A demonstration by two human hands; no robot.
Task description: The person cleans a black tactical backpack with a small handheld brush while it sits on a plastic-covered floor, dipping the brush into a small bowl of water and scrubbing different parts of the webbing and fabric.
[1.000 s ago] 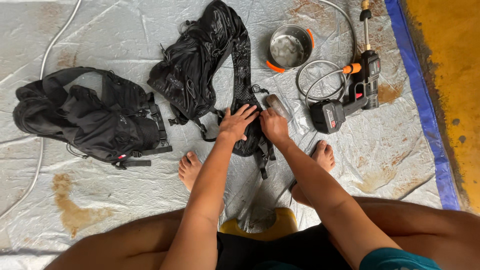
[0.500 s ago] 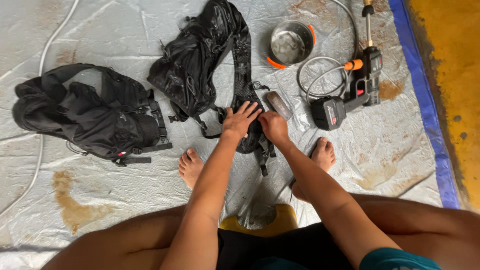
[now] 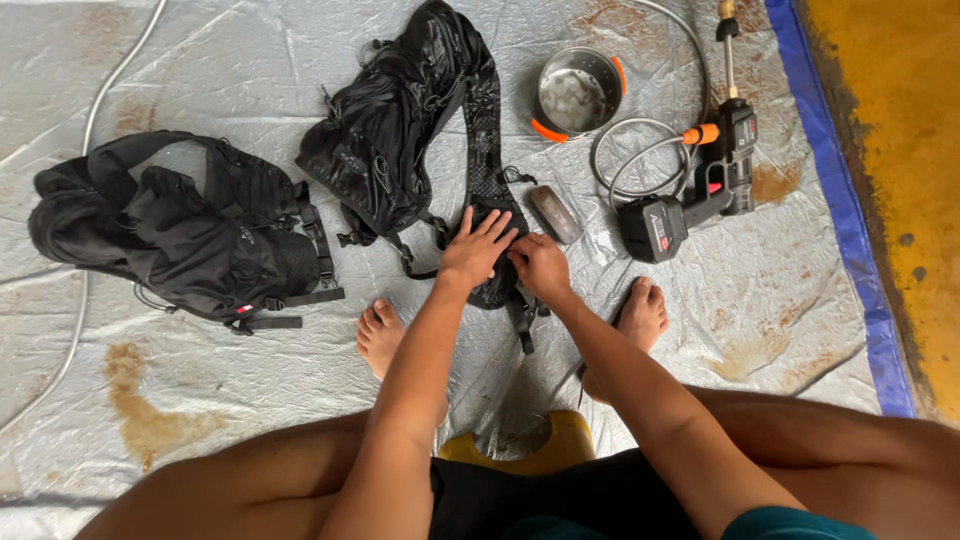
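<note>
We see our left hand [image 3: 478,248] lying flat, fingers spread, on the lower end of a wet black fabric backpack strap [image 3: 487,190]. Our right hand [image 3: 540,265] sits just beside it, fingers curled down onto the same strap; whether it pinches the fabric we cannot tell, since the fingertips are tucked under. The strap runs up to a black nylon running pack [image 3: 395,140] spread on the grey plastic tarp [image 3: 200,400], between our bare feet.

To the left lies a second, bulkier black backpack [image 3: 175,235], well apart from the hands, with bare tarp below it. To the right, near the strap, rest a small brown oblong brush [image 3: 555,213] and a black-and-orange cordless spray gun [image 3: 700,190] with a coiled grey hose [image 3: 635,155]. A round steel bowl with orange trim [image 3: 578,95] stands above them. The tarp's blue border [image 3: 840,200] closes the right side against a yellow floor [image 3: 900,120].

A yellow stool [image 3: 560,445] under us is mostly hidden by our legs, and the spray gun's nozzle is cut off at the top.
</note>
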